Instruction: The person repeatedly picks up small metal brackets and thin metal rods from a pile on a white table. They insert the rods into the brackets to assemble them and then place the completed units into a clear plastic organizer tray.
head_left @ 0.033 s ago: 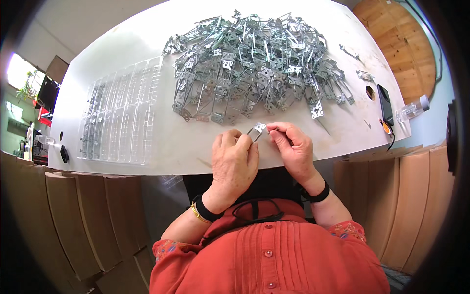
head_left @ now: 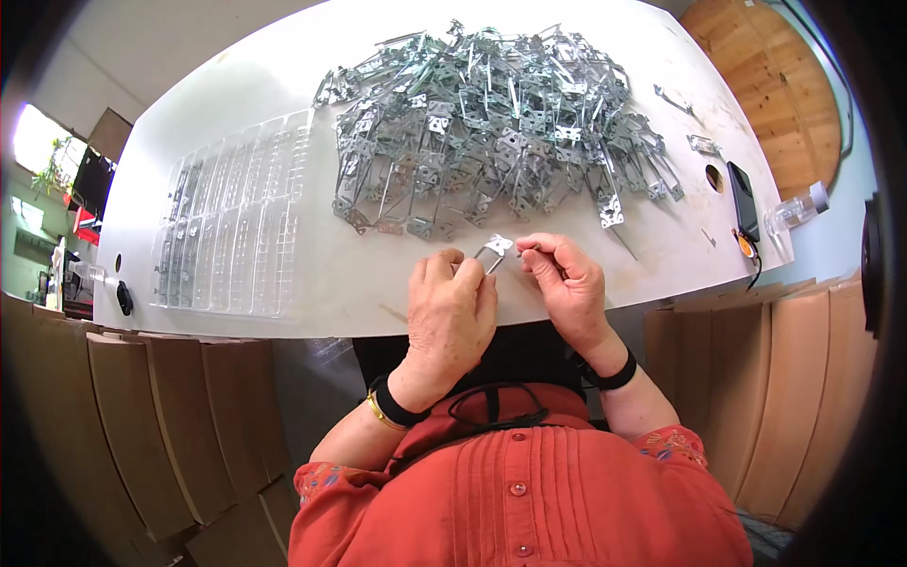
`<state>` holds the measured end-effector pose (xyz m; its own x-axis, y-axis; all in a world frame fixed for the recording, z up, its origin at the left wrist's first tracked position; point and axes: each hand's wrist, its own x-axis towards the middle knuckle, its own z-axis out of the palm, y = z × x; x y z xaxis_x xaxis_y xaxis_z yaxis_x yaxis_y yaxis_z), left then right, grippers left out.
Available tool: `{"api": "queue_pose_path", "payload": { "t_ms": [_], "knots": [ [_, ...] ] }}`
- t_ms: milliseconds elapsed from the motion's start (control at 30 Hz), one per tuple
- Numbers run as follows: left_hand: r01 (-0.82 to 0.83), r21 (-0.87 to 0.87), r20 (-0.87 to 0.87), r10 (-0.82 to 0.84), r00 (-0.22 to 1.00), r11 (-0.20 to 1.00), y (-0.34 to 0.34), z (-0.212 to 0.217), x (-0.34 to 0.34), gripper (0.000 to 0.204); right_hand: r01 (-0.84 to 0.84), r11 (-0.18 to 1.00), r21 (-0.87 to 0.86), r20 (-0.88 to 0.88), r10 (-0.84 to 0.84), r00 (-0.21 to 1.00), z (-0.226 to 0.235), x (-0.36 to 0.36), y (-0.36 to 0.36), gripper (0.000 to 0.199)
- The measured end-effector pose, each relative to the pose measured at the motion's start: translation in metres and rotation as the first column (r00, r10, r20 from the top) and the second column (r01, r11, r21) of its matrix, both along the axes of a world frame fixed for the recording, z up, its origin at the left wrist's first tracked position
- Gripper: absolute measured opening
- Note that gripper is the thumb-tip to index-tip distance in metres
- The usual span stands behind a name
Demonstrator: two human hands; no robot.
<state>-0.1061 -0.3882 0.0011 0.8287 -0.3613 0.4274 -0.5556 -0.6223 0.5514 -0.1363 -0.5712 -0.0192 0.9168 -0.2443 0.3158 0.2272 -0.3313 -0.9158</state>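
My left hand [head_left: 448, 300] is closed round the thin legs of a small metal bracket [head_left: 499, 244], its shiny plate end pointing up and away from me. Just to its right, my right hand [head_left: 567, 282] pinches thumb against forefinger. A tiny dark bit shows at those fingertips, too small to name. Both hands hover over the near edge of the white table [head_left: 359, 283]. Beyond them lies a large heap of similar metal brackets [head_left: 501, 123], tangled together with their rods sticking out.
A clear plastic tray [head_left: 255, 227] with long slots sits at left, brackets in its leftmost slots. At right are a phone [head_left: 744, 200], a clear bottle [head_left: 795, 210] and a loose bracket [head_left: 704, 145]. Cardboard boxes [head_left: 142, 416] stand below both table sides.
The bracket in my left hand has tilted slightly, and that hand has shifted a touch to the left. My right hand stays almost in place.
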Motion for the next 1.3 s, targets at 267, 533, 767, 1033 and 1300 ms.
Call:
{"api": "queue_pose_path", "payload": {
  "t_ms": [267, 533, 767, 1033, 1300],
  "knots": [
    [0.038, 0.183, 0.074, -0.052, 0.996, 0.982, 0.005, 0.000, 0.002, 0.018, 0.010, 0.957, 0.291, -0.068, 0.010, 0.998, 0.004, -0.002, -0.002, 0.013],
    [0.062, 0.054, 0.042, -0.064, 0.997, 0.997, 0.007, -0.004, -0.002, 0.035, -0.013, 0.957, 0.291, -0.025, 0.021, 0.999, 0.000, 0.000, -0.004, 0.015],
    [0.081, -0.053, 0.043, -0.079, 0.996, 0.995, 0.010, -0.009, -0.004, 0.045, 0.025, 0.953, 0.301, -0.018, -0.021, 1.000, 0.004, 0.001, 0.000, 0.022],
    [0.093, -0.135, 0.040, -0.088, 0.995, 0.986, 0.013, -0.018, 0.001, 0.048, 0.036, 0.992, 0.125, -0.007, -0.035, 0.999, 0.004, 0.009, -0.007, 0.015],
    [0.093, -0.167, 0.047, -0.086, 0.995, 0.982, 0.013, -0.020, 0.003, 0.050, 0.049, 0.981, 0.186, -0.082, -0.035, 0.996, 0.003, 0.015, 0.000, 0.010]
  ]
}}
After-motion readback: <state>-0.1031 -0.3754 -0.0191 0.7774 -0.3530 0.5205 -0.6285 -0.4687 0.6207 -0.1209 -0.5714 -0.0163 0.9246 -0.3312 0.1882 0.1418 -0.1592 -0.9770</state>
